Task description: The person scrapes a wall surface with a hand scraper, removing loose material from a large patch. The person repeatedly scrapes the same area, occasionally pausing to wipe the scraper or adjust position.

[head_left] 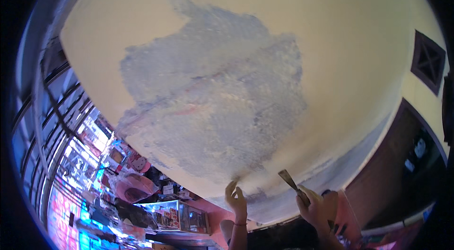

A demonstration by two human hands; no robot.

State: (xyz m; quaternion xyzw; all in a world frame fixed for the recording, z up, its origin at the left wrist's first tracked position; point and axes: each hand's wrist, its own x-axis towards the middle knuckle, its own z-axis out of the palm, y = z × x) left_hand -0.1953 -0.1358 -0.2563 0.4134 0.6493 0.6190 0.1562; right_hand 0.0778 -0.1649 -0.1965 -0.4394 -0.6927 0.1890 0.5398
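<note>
A cream wall [350,61] rises before me with a large rough grey-blue patch [213,79] on it, faint reddish streaks running across. My right hand [313,208] is wrapped round the handle of a putty knife [289,181], whose flat blade points up and left, near the lower part of the wall. My left hand [237,201] is raised at the lower edge of the patch, fingers loosely bent and thumb apart, with nothing visible in it. Its fingertips are close to the wall; whether they touch it I cannot tell. A thin band circles the left wrist.
At lower left stand a lit glass display case [182,217], a pink bag-like item [135,187] and crowded goods. Metal bars [56,103] run along the left side. A dark doorway [402,169] and a dark square vent [428,62] are on the right.
</note>
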